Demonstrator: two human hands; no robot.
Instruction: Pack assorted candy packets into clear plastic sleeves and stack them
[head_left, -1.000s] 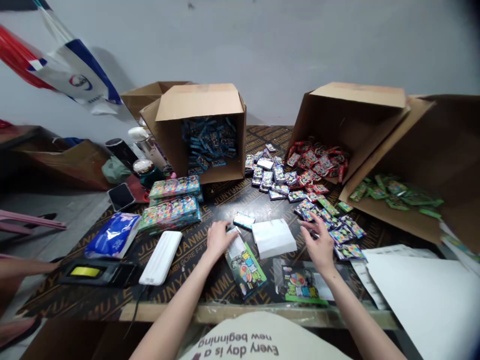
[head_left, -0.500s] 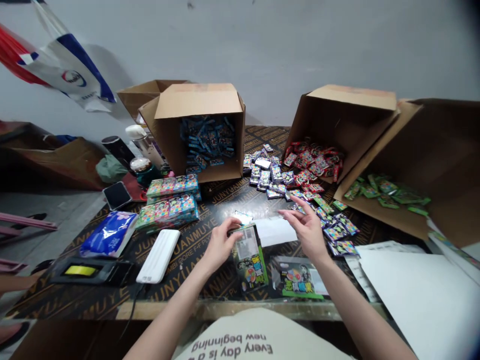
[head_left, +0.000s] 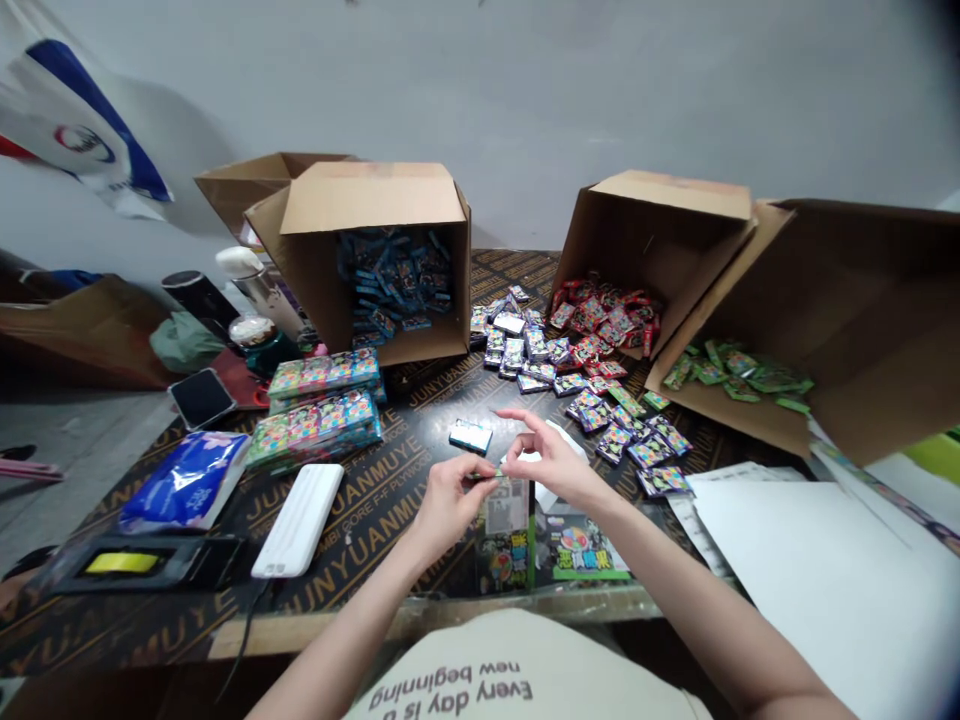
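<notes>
My left hand (head_left: 459,500) is closed, its thumb and fingers pinching the top edge of a clear plastic packet (head_left: 508,560) with a dark, colourful print and green edge. Right beside it, at that same edge, my right hand (head_left: 553,462) pinches with thumb and finger, the other fingers raised. The fingers partly cover the packet's opening. A second printed packet (head_left: 583,545) lies flat to the right, below my right forearm. Behind my right hand shows white paper (head_left: 574,440), mostly covered. A small box with a white top (head_left: 471,436) lies just beyond my fingers.
Open cartons hold blue packs (head_left: 397,285), red packs (head_left: 607,315) and green packs (head_left: 742,370). Purple packs (head_left: 536,345) are spread between them. Wrapped bundles (head_left: 319,420), a white power bank (head_left: 300,520) and a blue tissue pack (head_left: 184,485) lie left. White sheets (head_left: 810,570) lie right.
My right hand has come down and left to meet my left hand at the packet's top edge. The view has shifted slightly to the right.
</notes>
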